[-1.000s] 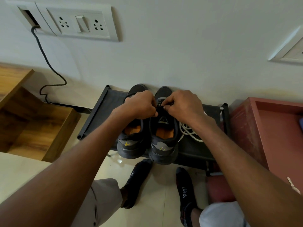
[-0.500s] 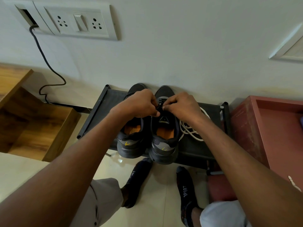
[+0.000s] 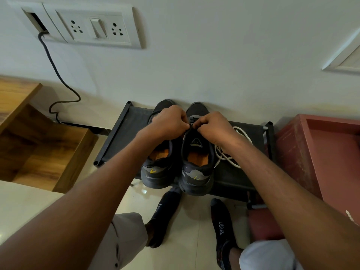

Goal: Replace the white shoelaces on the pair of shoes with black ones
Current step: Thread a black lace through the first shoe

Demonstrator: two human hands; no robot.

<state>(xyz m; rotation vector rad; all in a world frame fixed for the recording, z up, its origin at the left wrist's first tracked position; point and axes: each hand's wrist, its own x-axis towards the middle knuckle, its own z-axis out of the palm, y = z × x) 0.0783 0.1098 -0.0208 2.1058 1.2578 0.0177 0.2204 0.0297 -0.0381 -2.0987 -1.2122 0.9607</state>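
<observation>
Two dark grey shoes with orange insoles stand side by side on a low black shoe rack point(image 3: 116, 133), toes to the wall: the left shoe point(image 3: 157, 168) and the right shoe point(image 3: 196, 172). My left hand point(image 3: 169, 123) and my right hand point(image 3: 212, 127) meet over the right shoe's upper eyelets, each pinching the black lace point(image 3: 191, 124) with curled fingers. Most of the black lace is hidden under my hands. Loose white laces point(image 3: 229, 154) lie in a heap on the rack to the right of the shoes.
A red wooden box point(image 3: 327, 162) stands at the right, a wooden shelf unit point(image 3: 39, 152) at the left. A black cable point(image 3: 56, 75) runs down the wall from a socket panel point(image 3: 93, 28). My socked feet point(image 3: 163, 215) are on the tiled floor before the rack.
Both hands have edged slightly closer together over the right shoe's tongue; the shoes and the white laces lie as before.
</observation>
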